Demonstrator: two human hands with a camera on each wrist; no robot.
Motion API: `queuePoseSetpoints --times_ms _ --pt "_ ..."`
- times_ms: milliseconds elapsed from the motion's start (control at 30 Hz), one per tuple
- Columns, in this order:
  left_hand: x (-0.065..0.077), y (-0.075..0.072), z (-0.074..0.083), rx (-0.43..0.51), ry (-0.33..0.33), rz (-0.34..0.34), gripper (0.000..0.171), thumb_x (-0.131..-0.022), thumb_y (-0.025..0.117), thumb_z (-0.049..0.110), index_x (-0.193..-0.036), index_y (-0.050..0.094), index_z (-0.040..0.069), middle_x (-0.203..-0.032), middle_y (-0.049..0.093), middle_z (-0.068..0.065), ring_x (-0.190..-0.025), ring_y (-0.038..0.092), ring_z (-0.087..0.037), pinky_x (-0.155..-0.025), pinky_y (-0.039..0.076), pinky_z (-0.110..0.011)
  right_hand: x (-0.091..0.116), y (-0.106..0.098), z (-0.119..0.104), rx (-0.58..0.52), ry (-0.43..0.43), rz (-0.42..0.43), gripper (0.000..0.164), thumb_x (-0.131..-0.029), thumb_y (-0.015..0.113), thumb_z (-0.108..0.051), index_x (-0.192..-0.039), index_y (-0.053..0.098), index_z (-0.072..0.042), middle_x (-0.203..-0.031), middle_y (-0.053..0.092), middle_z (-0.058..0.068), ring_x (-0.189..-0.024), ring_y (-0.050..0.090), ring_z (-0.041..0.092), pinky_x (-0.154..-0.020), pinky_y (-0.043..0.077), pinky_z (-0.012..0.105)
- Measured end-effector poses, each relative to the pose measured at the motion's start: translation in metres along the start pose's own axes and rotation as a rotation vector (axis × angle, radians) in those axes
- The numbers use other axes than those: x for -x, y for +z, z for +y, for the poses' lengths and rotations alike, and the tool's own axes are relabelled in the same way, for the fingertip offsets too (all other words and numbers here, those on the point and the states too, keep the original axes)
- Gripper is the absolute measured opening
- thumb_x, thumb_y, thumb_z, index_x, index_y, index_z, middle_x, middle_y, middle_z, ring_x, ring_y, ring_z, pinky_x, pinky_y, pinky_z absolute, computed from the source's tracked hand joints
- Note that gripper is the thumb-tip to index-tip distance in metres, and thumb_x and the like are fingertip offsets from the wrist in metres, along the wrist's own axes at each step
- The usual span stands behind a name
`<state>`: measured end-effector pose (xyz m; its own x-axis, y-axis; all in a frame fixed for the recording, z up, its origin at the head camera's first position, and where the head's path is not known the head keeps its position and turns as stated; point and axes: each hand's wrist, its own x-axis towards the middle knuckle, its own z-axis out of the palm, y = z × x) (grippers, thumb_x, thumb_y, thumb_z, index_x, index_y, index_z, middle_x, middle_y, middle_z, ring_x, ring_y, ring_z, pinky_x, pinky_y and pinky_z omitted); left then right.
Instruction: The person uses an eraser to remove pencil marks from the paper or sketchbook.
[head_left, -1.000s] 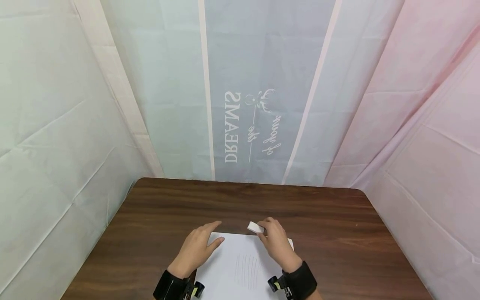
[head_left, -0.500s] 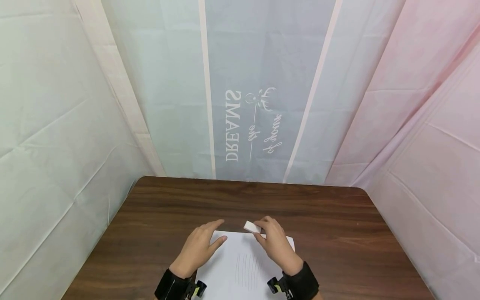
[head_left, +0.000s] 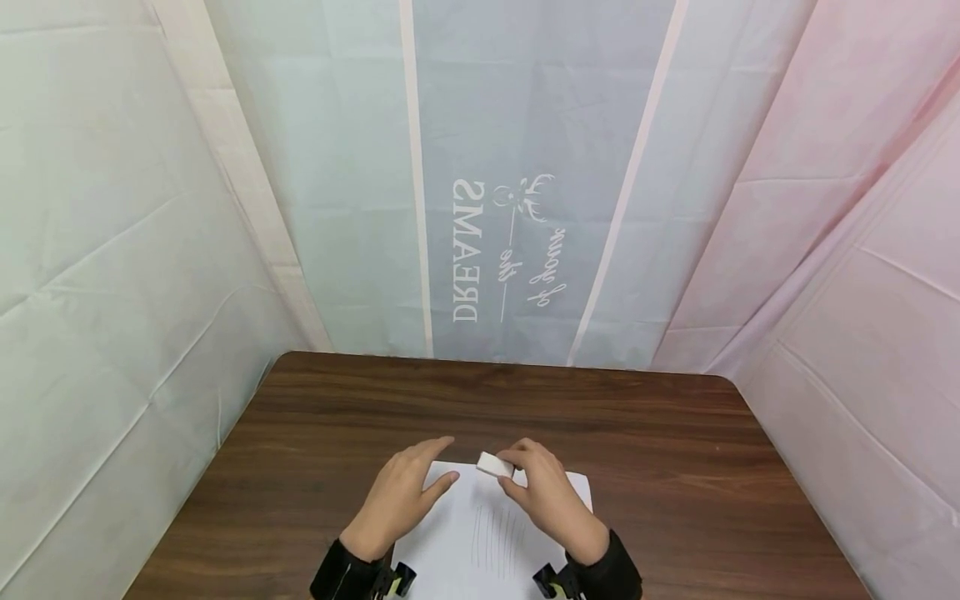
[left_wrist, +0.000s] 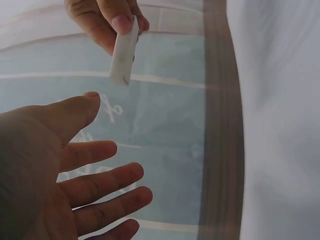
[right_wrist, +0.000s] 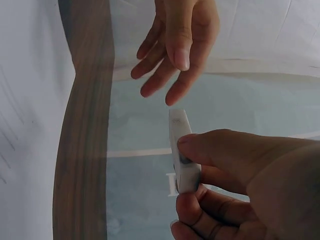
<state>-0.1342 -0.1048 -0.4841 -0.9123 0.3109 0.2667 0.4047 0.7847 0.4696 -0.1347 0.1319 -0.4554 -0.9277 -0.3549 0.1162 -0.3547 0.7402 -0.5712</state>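
Observation:
A white block-shaped eraser point(head_left: 495, 465) is pinched between the thumb and fingers of my right hand point(head_left: 547, 497), above the far edge of a sheet of white paper point(head_left: 446, 554). In the right wrist view the eraser point(right_wrist: 186, 170) points away from the palm, its near end between thumb and fingers. Dark smudges mark its side in the left wrist view. My left hand point(head_left: 401, 493) hovers over the paper's left side, fingers spread and holding nothing. A gap separates its fingertips from the eraser. Several thin pencil-like lines run down the paper's middle.
A dark wood-grain table point(head_left: 675, 492) lies under the paper and reaches beyond it on the visible sides. Behind its far edge hangs a pale blue cloth point(head_left: 510, 100) with mirrored lettering. White and pink cloth walls stand left and right. Both wrists wear black camera straps.
My right hand has brought the eraser a little to the left and nearer me, over the paper's far edge. My left hand has shifted only slightly to the right.

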Motion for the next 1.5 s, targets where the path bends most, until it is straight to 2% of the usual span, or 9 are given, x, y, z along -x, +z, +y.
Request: queuePoseSetpoints --times_ms 233,533,767,1000,1233,1500 --pt "0.003 -0.008 0.01 -0.002 0.068 0.036 0.049 -0.098 0.065 0.039 -0.141 0.059 0.016 -0.137 0.066 -0.005 -0.126 0.064 -0.026 -0.101 0.054 -0.049 0.004 -0.003 -0.012 -0.012 -0.064 -0.023 0.022 -0.089 0.075 -0.01 -0.111 0.075 -0.008 -0.103 0.065 0.001 -0.091 0.061 0.018 -0.072 0.05 0.026" --pt "0.006 -0.014 0.02 0.045 0.109 -0.018 0.049 -0.099 0.061 0.043 -0.141 0.059 0.018 -0.138 0.066 -0.003 -0.126 0.064 -0.023 -0.102 0.054 -0.047 0.008 -0.001 -0.019 -0.021 -0.158 -0.08 0.026 -0.09 0.075 -0.011 -0.116 0.074 -0.008 -0.104 0.065 -0.003 -0.09 0.058 0.005 -0.074 0.052 0.022" --pt "0.006 -0.013 0.023 0.032 0.133 -0.037 0.051 -0.1 0.056 0.048 -0.138 0.061 0.015 -0.135 0.067 -0.005 -0.123 0.065 -0.022 -0.1 0.055 -0.047 0.01 -0.001 -0.023 -0.005 -0.173 -0.106 0.029 -0.091 0.074 -0.012 -0.12 0.072 -0.008 -0.106 0.066 -0.002 -0.091 0.057 0.005 -0.074 0.05 0.023" --pt "0.008 -0.016 0.027 0.015 0.143 -0.057 0.049 -0.098 0.06 0.047 -0.133 0.065 0.014 -0.131 0.069 -0.002 -0.121 0.066 -0.019 -0.102 0.055 -0.043 0.011 -0.003 -0.025 0.005 -0.162 -0.102 0.028 -0.092 0.074 -0.016 -0.12 0.072 -0.011 -0.106 0.065 -0.005 -0.092 0.056 0.003 -0.077 0.051 0.023" --pt "0.01 -0.017 0.029 -0.002 0.165 -0.035 0.042 -0.095 0.066 0.044 -0.126 0.069 0.015 -0.122 0.073 0.002 -0.113 0.068 -0.015 -0.097 0.056 -0.041 0.013 -0.005 -0.027 0.007 -0.175 -0.089 0.027 -0.092 0.074 -0.016 -0.119 0.072 -0.011 -0.105 0.065 -0.005 -0.091 0.056 0.003 -0.076 0.051 0.022" --pt "0.011 -0.019 0.031 0.023 0.19 -0.018 0.032 -0.095 0.067 0.039 -0.119 0.072 0.019 -0.114 0.074 0.006 -0.108 0.069 -0.012 -0.096 0.056 -0.04 0.016 -0.007 -0.029 0.01 -0.184 -0.068 0.027 -0.091 0.075 -0.016 -0.118 0.073 -0.01 -0.104 0.064 -0.005 -0.09 0.055 0.003 -0.075 0.051 0.022"
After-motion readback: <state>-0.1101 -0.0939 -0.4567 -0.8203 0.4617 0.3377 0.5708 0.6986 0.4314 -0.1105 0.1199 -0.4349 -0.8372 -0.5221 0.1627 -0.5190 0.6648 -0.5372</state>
